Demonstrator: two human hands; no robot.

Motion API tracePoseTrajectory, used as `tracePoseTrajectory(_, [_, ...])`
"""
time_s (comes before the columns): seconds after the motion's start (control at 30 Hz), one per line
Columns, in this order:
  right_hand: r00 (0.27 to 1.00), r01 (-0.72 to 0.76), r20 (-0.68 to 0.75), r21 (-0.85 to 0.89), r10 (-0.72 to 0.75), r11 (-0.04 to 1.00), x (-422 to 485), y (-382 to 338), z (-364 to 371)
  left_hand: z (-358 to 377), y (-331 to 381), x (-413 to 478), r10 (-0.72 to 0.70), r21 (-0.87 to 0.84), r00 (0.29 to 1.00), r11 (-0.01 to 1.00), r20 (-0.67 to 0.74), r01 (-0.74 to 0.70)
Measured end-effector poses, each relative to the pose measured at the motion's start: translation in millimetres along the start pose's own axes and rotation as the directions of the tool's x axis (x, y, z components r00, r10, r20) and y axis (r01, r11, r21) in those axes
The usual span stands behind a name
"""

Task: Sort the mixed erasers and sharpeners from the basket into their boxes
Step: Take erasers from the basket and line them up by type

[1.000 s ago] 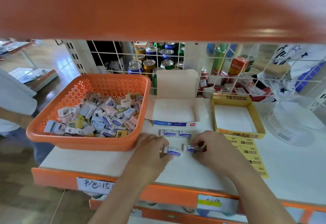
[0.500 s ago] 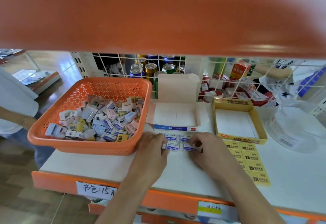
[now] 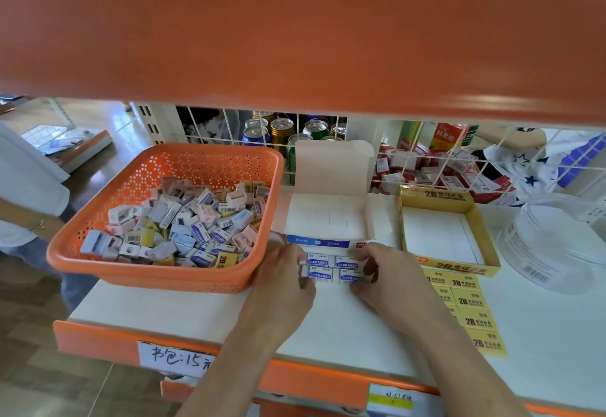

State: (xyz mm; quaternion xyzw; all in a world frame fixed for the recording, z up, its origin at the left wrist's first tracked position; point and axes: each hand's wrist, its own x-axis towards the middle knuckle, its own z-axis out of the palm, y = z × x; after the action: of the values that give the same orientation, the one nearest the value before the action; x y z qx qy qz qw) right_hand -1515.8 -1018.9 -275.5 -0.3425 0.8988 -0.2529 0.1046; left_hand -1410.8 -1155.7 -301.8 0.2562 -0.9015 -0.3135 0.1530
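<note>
Just in front of the open white eraser box [image 3: 328,219], on the white shelf [image 3: 183,311]: four blue-and-white erasers [image 3: 333,269] labelled ERASER, packed two by two and touching.

Squeezed from both ends. At the left end of the block, left hand [image 3: 282,285], fingers curled and clamped on the erasers, with one white eraser end showing at the fingertips. At the right end, right hand [image 3: 393,280], fingers bent the same way and pressed tight onto the erasers.

Just beside the white box on its left, orange basket [image 3: 157,274], heaped with mixed erasers and sharpeners [image 3: 196,219].

Right of the white box, open yellow 2B box [image 3: 459,267].

Right of the white box and nearer the shelf edge, yellow 2B erasers [image 3: 469,302] laid flat in a strip.

Far right of it, clear plastic tub [image 3: 557,252].

Behind the white box, past a white wire grid, drink cans [image 3: 282,129].
</note>
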Motion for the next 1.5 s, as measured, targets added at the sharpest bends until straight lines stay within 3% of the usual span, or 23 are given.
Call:
tracePoseTrajectory(0.8, [0.996,0.060,0.075,-0.129,-0.050,0.990,4.2,-4.4,-3.3,3.1,-4.4,0.5,-0.016,-0.046,1.000,0.999,0.009,0.016])
tracePoseTrajectory(1.5, [0.994,0.101,0.063,-0.123,-0.094,0.987,3.2,-6.1,-6.7,0.5,0.3,-0.7,-0.020,-0.024,0.999,1.000,0.033,0.021])
